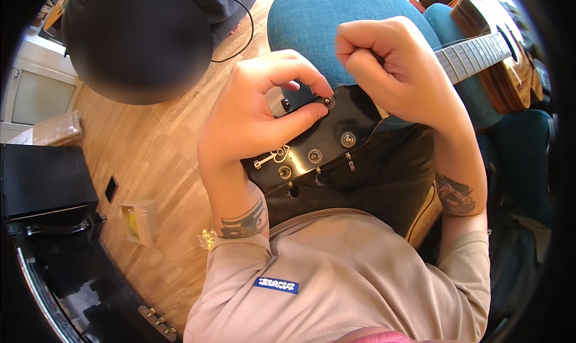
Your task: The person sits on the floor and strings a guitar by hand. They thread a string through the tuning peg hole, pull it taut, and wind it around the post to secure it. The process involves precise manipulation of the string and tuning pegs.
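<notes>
The black glossy headstock (362,112) of an acoustic guitar lies over my lap, with a key-shaped inlay and metal tuning posts. My left hand (252,103) is over its far left side, thumb and index finger pinched on a tuning post (328,102). Any string between those fingertips is too small to make out. My right hand (393,67) is curled into a fist above the start of the neck (474,58); what it holds, if anything, is hidden. The guitar body (522,82) is at the far right. Tuning pegs (351,163) stick out along the headstock's near edge.
A blue round seat (336,19) stands beyond my hands. At upper left is a person in dark clothing (198,1), mostly covered by a dark round blur. Black glossy furniture (48,181) fills the left side; a phone-like black object (111,189) and packaging (139,222) lie on the wooden floor.
</notes>
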`<state>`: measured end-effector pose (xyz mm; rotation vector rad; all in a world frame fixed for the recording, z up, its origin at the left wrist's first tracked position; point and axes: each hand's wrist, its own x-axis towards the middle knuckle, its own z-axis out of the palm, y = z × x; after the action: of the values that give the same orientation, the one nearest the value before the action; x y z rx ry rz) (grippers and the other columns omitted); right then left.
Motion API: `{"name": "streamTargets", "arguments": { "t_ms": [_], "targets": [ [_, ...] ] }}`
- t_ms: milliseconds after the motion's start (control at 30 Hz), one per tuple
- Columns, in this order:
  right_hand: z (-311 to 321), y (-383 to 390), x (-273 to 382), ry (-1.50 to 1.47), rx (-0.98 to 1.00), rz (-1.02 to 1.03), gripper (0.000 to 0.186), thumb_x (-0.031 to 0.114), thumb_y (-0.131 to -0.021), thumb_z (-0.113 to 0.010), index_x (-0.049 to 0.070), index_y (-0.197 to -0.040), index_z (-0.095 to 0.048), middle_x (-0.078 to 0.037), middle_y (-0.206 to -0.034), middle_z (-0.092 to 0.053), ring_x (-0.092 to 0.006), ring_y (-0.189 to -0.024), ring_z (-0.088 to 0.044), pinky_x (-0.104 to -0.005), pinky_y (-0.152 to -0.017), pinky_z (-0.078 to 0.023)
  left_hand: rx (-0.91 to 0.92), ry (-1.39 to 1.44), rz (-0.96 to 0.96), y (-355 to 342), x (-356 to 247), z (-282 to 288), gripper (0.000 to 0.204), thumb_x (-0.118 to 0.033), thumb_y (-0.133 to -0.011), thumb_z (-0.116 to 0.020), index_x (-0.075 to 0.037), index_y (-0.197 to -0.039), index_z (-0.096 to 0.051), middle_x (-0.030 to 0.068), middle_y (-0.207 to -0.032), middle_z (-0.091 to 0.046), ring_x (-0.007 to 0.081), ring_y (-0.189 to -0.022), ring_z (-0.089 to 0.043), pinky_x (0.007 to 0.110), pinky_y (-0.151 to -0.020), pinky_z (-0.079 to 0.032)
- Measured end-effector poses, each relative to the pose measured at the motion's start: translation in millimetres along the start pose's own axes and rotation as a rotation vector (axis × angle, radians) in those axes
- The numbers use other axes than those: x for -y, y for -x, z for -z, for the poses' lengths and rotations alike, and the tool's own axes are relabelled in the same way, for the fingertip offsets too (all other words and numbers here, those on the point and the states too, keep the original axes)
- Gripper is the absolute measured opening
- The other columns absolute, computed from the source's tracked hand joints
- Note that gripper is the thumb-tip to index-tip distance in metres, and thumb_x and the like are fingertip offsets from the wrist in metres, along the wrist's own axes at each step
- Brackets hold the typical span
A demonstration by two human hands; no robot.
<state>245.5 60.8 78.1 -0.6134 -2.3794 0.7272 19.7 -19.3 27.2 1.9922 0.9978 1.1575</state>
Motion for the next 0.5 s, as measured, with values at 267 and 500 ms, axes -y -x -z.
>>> {"name": "streamTargets", "arguments": {
  "t_ms": [267, 500],
  "targets": [
    [4, -5, -21, -0.219, 0.119, 0.017, 0.013, 0.003, -0.091, -0.056, -0.002, -0.081, -0.062, 0.0, -0.064, -0.049, -0.0056, -0.058, -0.041, -0.028, -0.052, -0.034, -0.216, -0.114, 0.18, -6, -25, -18, 0.016, -0.004, -0.083, -0.083, -0.001, -0.098, -0.08, 0.007, -0.09, -0.079, 0.0163, -0.081, -0.072, 0.032, -0.082, -0.055],
    [11, -1, -12, -0.22, 0.162, -0.027, 0.011, 0.005, -0.086, -0.061, -0.002, -0.081, -0.068, -0.002, -0.062, -0.052, -0.0061, -0.056, -0.043, -0.0288, -0.052, -0.035, -0.26, -0.026, 0.258, -3, -21, -29, 0.011, -0.008, -0.088, -0.081, -0.003, -0.097, -0.081, 0.0028, -0.09, -0.08, 0.0132, -0.084, -0.071, 0.034, -0.086, -0.055]
  ]
}}
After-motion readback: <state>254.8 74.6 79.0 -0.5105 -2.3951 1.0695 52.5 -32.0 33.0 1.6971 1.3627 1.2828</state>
